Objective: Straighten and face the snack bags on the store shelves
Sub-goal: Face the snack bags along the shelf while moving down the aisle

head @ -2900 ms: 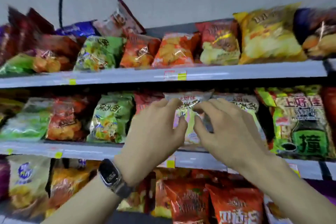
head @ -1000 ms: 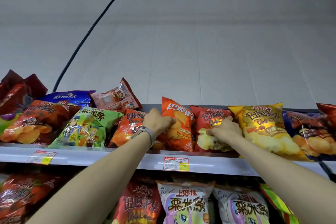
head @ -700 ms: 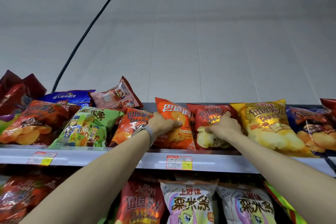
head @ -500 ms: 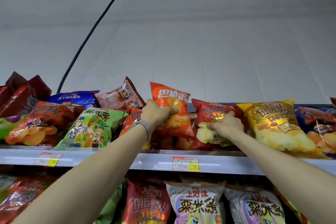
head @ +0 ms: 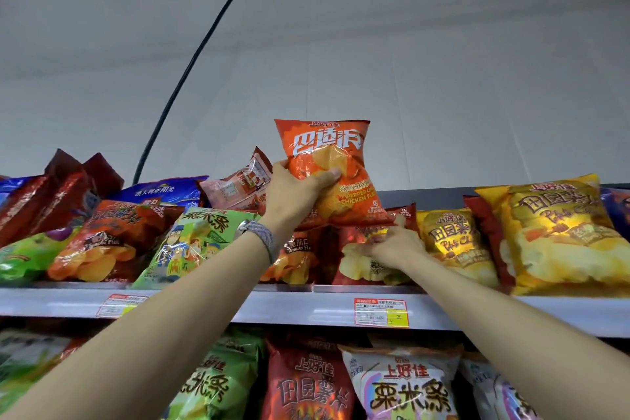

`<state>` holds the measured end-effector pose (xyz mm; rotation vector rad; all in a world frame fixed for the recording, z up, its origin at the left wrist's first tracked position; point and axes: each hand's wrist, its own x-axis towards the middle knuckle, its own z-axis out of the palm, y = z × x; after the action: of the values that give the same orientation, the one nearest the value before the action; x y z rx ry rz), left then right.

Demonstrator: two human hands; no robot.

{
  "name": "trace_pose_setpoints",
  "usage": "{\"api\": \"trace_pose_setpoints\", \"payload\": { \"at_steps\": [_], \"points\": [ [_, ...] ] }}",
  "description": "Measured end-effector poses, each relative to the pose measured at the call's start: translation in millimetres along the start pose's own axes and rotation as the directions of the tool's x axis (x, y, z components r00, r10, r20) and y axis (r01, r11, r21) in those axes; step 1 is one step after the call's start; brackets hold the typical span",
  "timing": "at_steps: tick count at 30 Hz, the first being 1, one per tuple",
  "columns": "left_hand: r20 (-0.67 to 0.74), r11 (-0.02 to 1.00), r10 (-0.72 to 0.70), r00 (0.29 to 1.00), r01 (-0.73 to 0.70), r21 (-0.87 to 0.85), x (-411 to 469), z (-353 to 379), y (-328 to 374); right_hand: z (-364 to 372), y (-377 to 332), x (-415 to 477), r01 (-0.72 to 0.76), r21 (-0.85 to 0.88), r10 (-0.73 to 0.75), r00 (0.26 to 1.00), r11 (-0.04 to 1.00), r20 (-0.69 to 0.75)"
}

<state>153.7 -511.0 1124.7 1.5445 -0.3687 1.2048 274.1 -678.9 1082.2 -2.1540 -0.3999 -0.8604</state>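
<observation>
Top shelf (head: 306,310): snack bags (head: 559,235) leaning in row, some overlapping; price tags (head: 381,313) on front edge.

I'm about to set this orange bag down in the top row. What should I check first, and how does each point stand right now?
1. Left hand grip on the orange bag: curled round its lower left side, ok.
2. Orange bag's front toward the aisle, label upright: ok.
3. Orange bag lifted clear of the top shelf: ok.
4. Right hand rests on the red bag below it: ok.
5. Free slot for the orange bag in the row: cannot tell, hidden by the bag and both hands.
6. Pink bag behind the left hand faced straight: not ok, it lies tilted.
</observation>
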Motion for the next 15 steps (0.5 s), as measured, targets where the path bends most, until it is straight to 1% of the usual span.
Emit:
{"api": "trace_pose_setpoints", "payload": {
  "at_steps": [3, 4, 6, 8, 10, 12, 15],
  "points": [
    [0.049, 1.0, -0.006, 0.999, 0.005, 0.012, -6.7, 14.0, -4.2, -9.8, 19.2, 5.7, 0.017, 0.067, -0.021, 0.998, 0.998, 0.055],
    [0.05, 1.0, -0.012, 0.999, 0.012, 0.0, -8.0, 20.3, -5.3, -16.3, 25.1, 4.3, 0.029, 0.044, -0.032, 0.997, 0.999, 0.065],
    [0.049, 0.999, -0.026, 0.998, 0.027, -0.03, -7.9, 34.4, -5.0, -37.2, 32.5, -12.0, 0.065, -0.057, -0.06, 0.994, 0.996, 0.092],
    [0.048, 0.998, -0.025, 0.999, 0.028, -0.055, -7.0, 49.1, -2.3, -59.7, 43.3, -27.1, 0.061, -0.09, -0.055, 0.997, 0.994, 0.062],
    [0.058, 0.997, -0.017, 0.998, 0.021, -0.073, -6.4, 62.7, 0.8, -81.9, 59.5, -33.9, 0.043, -0.111, -0.047, 0.999, 0.993, -0.028],
    [0.08, 0.996, -0.016, 0.997, 0.023, -0.09, -7.7, 73.2, 3.4, -99.0, 71.1, -38.4, 0.061, -0.121, -0.073, 0.993, 0.991, -0.098],
    [0.085, 0.997, -0.012, 0.996, 0.019, -0.081, -11.6, 83.6, 6.9, -111.6, 79.2, -42.2, 0.086, -0.12, -0.099, 0.989, 0.989, -0.108]
  ]
}}
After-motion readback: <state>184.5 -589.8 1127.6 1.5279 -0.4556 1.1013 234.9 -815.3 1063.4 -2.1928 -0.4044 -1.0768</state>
